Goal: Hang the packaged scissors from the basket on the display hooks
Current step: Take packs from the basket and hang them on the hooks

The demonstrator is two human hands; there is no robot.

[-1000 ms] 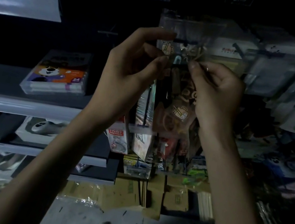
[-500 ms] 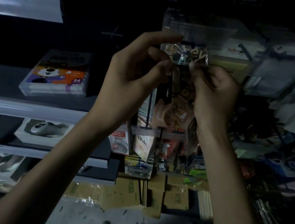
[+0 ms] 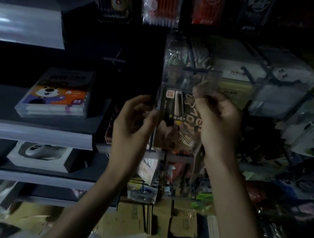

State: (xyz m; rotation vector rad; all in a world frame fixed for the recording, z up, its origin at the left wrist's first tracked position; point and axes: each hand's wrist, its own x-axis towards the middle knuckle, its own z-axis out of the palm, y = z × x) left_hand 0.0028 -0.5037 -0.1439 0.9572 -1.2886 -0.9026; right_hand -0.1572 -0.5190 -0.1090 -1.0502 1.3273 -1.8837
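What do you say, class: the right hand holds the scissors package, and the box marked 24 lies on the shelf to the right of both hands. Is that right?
Not quite. The box marked 24 lies on the shelf to the left of both hands, not the right. The head view shows it left of the left hand, while the right hand holds the scissors package.

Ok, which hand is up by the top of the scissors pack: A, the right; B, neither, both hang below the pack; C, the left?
A: the right hand pinches the pack near its clear top edge, while the left hand is lower, at the pack's left edge.
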